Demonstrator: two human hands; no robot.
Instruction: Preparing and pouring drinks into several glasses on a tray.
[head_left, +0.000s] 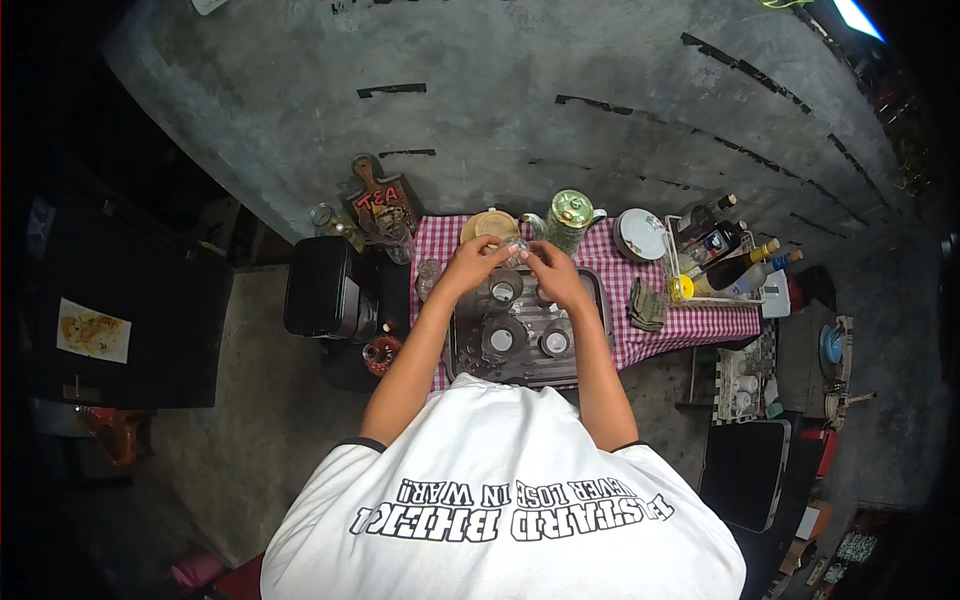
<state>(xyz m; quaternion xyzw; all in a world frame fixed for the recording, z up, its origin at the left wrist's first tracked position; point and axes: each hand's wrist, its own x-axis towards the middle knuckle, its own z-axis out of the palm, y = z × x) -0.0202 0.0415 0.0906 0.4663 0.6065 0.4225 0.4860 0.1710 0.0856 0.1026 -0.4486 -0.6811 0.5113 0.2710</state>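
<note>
Above the far edge of a dark tray (534, 366), a small clear glass object (516, 246) is held between the fingers of my left hand (477, 265) and my right hand (556, 271). Its exact form is partly hidden by the fingers. On the tray below stand clear glasses, among them a front left glass (504, 337), a front right glass (555, 342) and a rear glass (504, 289). Another sits partly covered by my right hand. Wet spots show on the tray.
Behind my hands are wooden lids or coasters (495, 224) and a green patterned teapot (570, 214). To the right are stacked plates (642, 234), a folded cloth (648, 306) and a bottle rack (720, 300). A black appliance (321, 286) and a red-patterned bottle (381, 354) stand left.
</note>
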